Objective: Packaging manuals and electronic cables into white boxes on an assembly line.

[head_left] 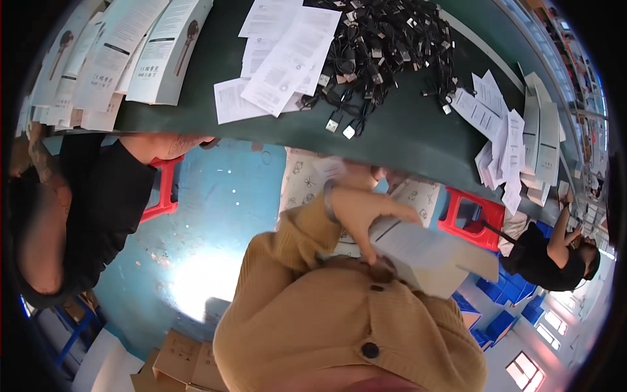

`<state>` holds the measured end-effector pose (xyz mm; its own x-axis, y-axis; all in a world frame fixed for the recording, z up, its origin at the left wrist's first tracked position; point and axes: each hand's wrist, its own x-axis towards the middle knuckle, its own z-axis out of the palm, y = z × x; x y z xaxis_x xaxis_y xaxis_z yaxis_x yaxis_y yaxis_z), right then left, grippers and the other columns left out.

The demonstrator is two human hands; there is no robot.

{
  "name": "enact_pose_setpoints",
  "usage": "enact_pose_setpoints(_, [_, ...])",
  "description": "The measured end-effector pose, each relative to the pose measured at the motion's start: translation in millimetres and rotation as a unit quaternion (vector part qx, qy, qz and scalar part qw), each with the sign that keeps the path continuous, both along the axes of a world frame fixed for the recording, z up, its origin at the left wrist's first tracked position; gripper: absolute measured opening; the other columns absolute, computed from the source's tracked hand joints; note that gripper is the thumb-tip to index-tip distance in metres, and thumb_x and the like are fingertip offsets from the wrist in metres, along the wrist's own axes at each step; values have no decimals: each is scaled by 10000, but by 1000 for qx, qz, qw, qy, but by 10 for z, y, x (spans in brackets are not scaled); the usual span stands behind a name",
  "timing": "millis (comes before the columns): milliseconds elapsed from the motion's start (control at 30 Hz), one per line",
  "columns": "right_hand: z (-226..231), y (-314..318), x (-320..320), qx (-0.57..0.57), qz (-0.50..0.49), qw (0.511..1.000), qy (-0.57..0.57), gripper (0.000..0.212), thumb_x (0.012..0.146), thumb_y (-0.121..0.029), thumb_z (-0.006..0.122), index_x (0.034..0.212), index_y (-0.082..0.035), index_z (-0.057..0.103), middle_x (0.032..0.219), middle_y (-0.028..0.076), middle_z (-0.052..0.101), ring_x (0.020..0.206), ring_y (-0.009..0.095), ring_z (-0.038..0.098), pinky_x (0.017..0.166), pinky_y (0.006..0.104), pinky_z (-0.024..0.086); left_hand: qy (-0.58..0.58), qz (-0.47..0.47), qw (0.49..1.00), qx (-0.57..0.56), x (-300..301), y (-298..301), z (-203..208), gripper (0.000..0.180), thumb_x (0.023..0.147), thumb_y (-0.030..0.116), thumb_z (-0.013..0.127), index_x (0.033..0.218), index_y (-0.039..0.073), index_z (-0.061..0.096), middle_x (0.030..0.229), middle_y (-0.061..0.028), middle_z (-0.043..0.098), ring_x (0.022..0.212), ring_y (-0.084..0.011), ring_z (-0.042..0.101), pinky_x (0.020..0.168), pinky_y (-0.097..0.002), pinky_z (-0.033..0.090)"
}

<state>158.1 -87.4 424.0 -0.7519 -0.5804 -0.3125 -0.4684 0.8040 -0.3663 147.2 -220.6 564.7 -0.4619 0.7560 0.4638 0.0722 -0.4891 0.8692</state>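
Note:
My left hand [371, 214] reaches across my chest, a band at its wrist, with the fingers over the upper edge of a white box [434, 258]. Its thumb presses at the near side of this long carton, which is tilted and blurred by motion. At the carton's lower left corner is a dark, blurred patch that may be part of my right hand; the rest of that hand is hidden. Beside my left wrist shows a blurred piece of white paper [330, 168]. Beyond my hands, the dark green table [405, 130] bears a heap of black cables [382, 49].
Printed sheets [281, 65] lie left of the cables, folded leaflets [503, 134] to the right. White cartons [166, 55] stand far left, more [539, 130] far right. Red stools [473, 215] stand below the table. People in black sit left [91, 202] and right [552, 258].

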Motion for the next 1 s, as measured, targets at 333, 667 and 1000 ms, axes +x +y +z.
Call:
enact_pose_setpoints(333, [461,-648,-99,-423,-14,903,78,256,814,-210,643,1023,-63,644,1094,174,565,873,292,596,736,360,476,-30,56,997,-36,190,-179,11,887,586,264,886,1285,-26,426,1221,-122,522,1082,-191,520,897,-301,430])
enact_pose_setpoints(667, [1527,468,-326,-253,122,960,-19,103,848,-171,610,873,-73,623,756,151,625,588,323,611,518,399,472,-27,240,970,-22,661,-342,-40,984,581,304,890,1350,5,355,1234,-131,516,1096,-234,523,940,-368,421])
enact_pose_setpoints(1000, [2127,296,-1556,-114,-145,945,271,285,818,-341,642,921,-76,648,546,118,580,505,295,581,474,379,415,-93,503,851,-118,744,-576,394,964,515,200,916,1307,54,386,1208,-61,520,1146,-187,478,969,-332,374])
